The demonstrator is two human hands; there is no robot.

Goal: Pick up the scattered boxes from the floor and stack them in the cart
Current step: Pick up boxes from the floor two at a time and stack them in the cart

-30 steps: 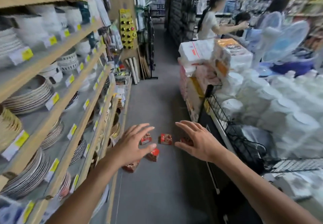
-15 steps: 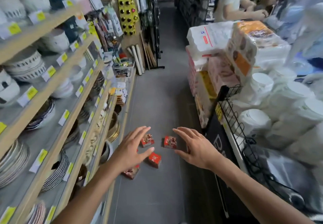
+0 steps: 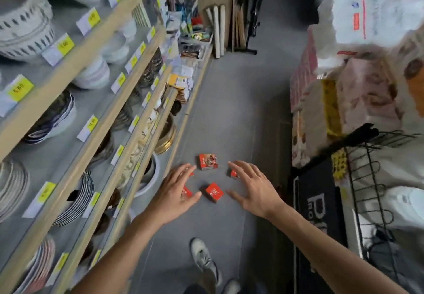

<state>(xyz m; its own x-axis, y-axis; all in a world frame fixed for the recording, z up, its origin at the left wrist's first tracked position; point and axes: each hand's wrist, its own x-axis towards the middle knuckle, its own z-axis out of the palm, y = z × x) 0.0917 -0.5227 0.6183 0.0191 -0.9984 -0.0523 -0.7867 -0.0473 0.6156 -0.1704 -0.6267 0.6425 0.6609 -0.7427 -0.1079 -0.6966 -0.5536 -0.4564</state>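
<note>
The view has tipped sharply down over the last second: the far shoppers are gone, and the grey tiled floor (image 3: 220, 101) now fills the middle, with a grey sneaker (image 3: 203, 258) newly in sight below. The black wire cart (image 3: 371, 156) stands well to the right of both hands. The left hand (image 3: 174, 195) and right hand (image 3: 254, 188) have dropped nearer the small red cardboard boxes (image 3: 214, 192), fingers spread, holding nothing. One box lies between the hands, another just beyond the fingertips, and others sit partly hidden under each hand. No box is lifted yet; the pickup looks about to begin.
</note>
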